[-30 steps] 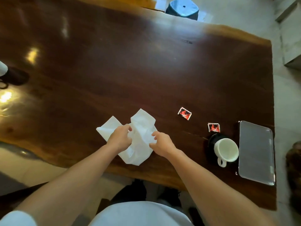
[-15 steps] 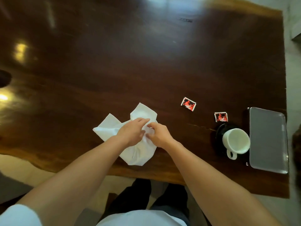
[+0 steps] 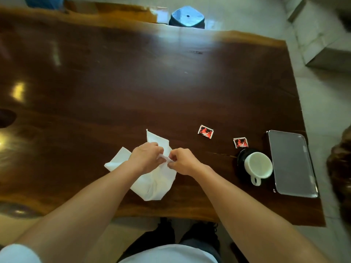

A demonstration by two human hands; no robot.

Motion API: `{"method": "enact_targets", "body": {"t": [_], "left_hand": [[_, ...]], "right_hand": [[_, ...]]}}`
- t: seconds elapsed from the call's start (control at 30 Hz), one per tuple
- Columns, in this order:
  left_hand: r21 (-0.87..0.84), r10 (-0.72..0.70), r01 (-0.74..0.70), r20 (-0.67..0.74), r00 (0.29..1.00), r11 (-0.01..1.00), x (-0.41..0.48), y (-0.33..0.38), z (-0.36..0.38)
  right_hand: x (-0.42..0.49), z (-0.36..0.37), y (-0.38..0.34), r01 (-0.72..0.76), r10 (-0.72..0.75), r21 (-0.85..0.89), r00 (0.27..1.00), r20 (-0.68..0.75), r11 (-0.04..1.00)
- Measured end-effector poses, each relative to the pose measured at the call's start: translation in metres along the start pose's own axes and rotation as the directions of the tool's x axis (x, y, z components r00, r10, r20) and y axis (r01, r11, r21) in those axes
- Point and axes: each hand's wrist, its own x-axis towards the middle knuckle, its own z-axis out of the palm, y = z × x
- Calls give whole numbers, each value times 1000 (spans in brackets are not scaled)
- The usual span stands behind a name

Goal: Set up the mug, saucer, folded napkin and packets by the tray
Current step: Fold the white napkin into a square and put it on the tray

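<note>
Napkin [image 3: 157, 186], white and crumpled, pinched by left hand [image 3: 146, 156] and right hand [image 3: 184, 161].

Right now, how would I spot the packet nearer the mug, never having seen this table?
Start at the grey tray at the right end of the table; the white mug on its dark saucer sits left of it. The packet lies just beyond the saucer's far rim. Its twin, equally red and black, lies alone further left, toward the napkin.

One white napkin [image 3: 152, 185], two red packets [image 3: 205, 131], one mug [image 3: 258, 165], one dark saucer [image 3: 241, 156], one tray [image 3: 291, 164], two hands [image 3: 146, 158]
</note>
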Motion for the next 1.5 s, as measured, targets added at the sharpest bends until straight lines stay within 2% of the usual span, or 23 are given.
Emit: {"method": "enact_targets", "body": {"t": [0.37, 0.63, 0.9, 1.03, 1.13, 1.23, 1.37, 1.5], "left_hand": [[31, 49, -46, -118, 992, 998, -10, 24, -24], [-57, -57, 41, -304, 951, 997, -11, 21, -61], [3, -85, 99, -476, 875, 995, -16, 3, -93], [-125, -218, 178, -582, 783, 976, -13, -1, -121], [-189, -301, 235, -611, 732, 954, -9, -7, -140], [-158, -280, 234, -642, 713, 959, -6, -15, -155], [-138, -239, 200, -700, 673, 970, 0, -19, -176], [-121, -215, 190, -748, 627, 974, 11, -18, -203]], "right_hand": [[-50, -22, 12, -39, 39, 23, 999, -3, 999], [-65, -47, 19, -1, 7, 22, 961, -275, 1000], [-63, -76, 14, -38, -13, -145, 943, -332, 989], [-58, -104, 3, -35, -27, -135, 901, -432, 990], [-53, -124, -5, -1, -42, -80, 848, -528, 997], [-48, -146, -15, 48, -95, -93, 793, -602, 994], [-48, -182, -28, 107, -218, -211, 757, -617, 972], [-48, -214, -43, 102, -317, -350, 703, -637, 931]]}}
